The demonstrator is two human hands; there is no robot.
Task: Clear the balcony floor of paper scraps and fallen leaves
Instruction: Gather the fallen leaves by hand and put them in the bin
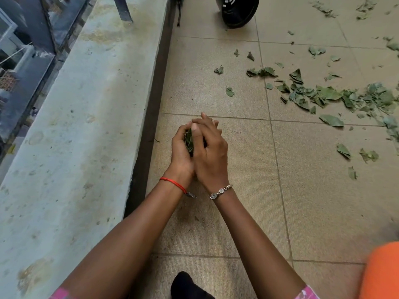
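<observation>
Green leaf clump (189, 140) was held between both hands at centre. The left hand (180, 153) curled its fingers (183, 128) round the clump from 9 o'clock; the right hand (212, 154) closed over it from 3 o'clock, fingers bent across. Loose leaves (328, 93) lay on the tiled floor (216, 96) at 2 o'clock.

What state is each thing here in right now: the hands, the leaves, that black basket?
Left hand: cupped round a bunch of crumpled green leaves.
Right hand: curled over the same bunch.
Loose torn green leaves: scattered on the tan tiled floor, not yet gathered.
Black slotted plastic basket: seems tipped over, partly out of frame.
</observation>
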